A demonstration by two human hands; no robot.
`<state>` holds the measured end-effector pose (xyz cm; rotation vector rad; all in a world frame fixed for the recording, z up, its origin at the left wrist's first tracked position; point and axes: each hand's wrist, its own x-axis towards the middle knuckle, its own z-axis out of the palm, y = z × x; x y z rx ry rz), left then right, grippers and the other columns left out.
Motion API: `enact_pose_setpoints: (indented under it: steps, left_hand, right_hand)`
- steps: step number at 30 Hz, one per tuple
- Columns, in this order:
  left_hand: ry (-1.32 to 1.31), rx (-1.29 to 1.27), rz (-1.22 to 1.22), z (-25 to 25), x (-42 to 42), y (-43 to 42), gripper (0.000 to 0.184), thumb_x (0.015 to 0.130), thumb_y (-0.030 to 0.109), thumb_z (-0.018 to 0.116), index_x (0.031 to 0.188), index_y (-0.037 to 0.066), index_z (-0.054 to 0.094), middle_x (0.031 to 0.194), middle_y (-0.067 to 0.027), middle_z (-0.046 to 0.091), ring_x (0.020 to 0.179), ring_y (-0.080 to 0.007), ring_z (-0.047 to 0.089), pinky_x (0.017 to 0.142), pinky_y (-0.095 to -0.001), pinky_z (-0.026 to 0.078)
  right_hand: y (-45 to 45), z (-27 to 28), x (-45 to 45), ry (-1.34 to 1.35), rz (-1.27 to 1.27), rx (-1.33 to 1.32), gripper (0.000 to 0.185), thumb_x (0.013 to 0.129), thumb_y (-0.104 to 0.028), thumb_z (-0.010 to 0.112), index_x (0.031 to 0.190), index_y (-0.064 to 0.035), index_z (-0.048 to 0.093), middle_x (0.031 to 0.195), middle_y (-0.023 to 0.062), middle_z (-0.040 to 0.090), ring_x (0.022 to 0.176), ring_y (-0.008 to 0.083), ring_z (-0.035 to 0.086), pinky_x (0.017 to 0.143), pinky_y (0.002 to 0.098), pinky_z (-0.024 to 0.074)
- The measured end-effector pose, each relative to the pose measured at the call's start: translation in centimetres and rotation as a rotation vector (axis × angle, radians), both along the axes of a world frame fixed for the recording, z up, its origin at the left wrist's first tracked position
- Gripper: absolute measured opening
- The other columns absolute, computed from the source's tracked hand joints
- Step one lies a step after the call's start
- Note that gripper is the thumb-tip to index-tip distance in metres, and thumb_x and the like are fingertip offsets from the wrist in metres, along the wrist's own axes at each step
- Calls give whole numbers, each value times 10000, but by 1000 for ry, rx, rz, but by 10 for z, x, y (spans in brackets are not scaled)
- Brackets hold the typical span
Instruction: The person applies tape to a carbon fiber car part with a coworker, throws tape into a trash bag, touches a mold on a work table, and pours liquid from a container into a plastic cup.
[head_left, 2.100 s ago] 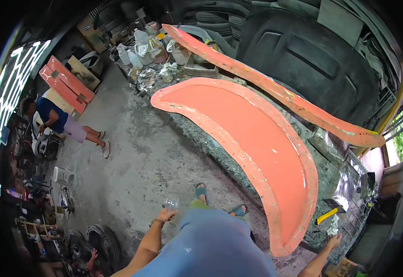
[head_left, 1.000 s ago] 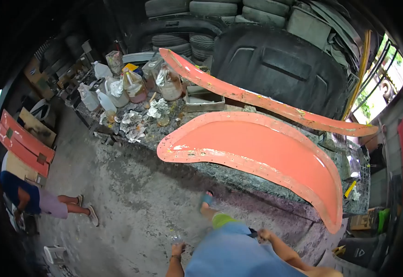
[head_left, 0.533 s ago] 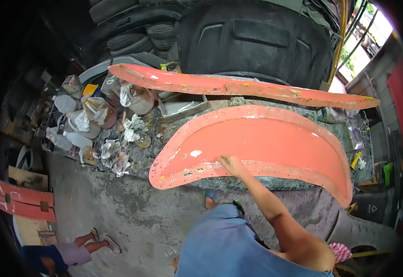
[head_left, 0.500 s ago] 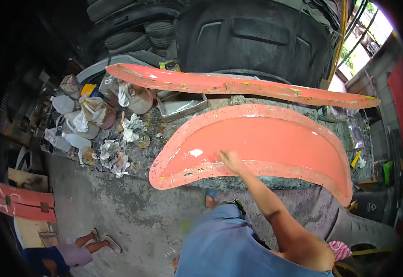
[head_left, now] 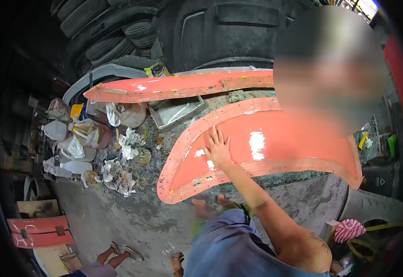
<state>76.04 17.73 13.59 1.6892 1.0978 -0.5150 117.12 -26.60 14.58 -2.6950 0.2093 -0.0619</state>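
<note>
A large crescent-shaped salmon-coloured panel (head_left: pixel 284 138) with a raised, hole-dotted rim lies on the worktable. My right hand (head_left: pixel 219 148) rests on its glossy inner face near the left end, fingers spread and holding nothing. Low in the picture, beside my blue shirt, my left hand (head_left: pixel 177 261) is closed round a clear plastic cup (head_left: pixel 168 249), which is faint against the floor. Behind the crescent lies a long, narrow salmon piece (head_left: pixel 178 87). A blurred disc hides the right part of both pieces.
Plastic jugs (head_left: pixel 76 167), crumpled paper (head_left: pixel 131 137) and a grey tray (head_left: pixel 177 113) stand on the table's left side. A yellow-handled tool (head_left: pixel 363 140) lies at the right. Another person's legs (head_left: pixel 113 258) show at lower left. A black hood (head_left: pixel 243 37) stands behind.
My right hand first held white material, then reached over the crescent; it now lies spread farther left on it. The view has turned, and my left hand shows again with the cup.
</note>
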Motion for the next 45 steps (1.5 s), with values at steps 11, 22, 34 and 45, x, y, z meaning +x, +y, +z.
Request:
enact_pose_setpoints:
  steps: [11,22,34,45]
  left_hand:
    - [100,85,-39,12,-1,-3,343,856,299,734,1000,11,616,923,-131,692,845,-271,697,707,-389,554]
    - [55,-88,302,-15,-60,20,282,798,183,793,912,-17,631,753,-101,687,708,-192,689,599,-290,570]
    - [-496,-294,527,-6,58,199,262,930,297,593,1029,55,582,919,-103,670,806,-226,686,752,-354,555]
    - [-704,-16,321,13,126,421,312,822,152,784,1066,33,630,924,-19,639,818,-93,578,705,-257,479]
  right_hand:
    - [63,27,-41,58,149,45,618,928,-424,573,1414,-71,430,1614,169,127,1448,400,233,1076,684,286]
    - [149,62,-130,490,649,828,415,904,-159,639,1297,-49,560,1151,188,638,1000,303,647,858,410,522]
    - [322,110,-34,264,560,849,236,961,-135,598,1145,3,653,960,100,710,823,145,638,755,283,508]
    - [663,140,-1,341,704,895,292,983,-170,600,1216,5,617,998,65,703,875,115,648,774,265,512]
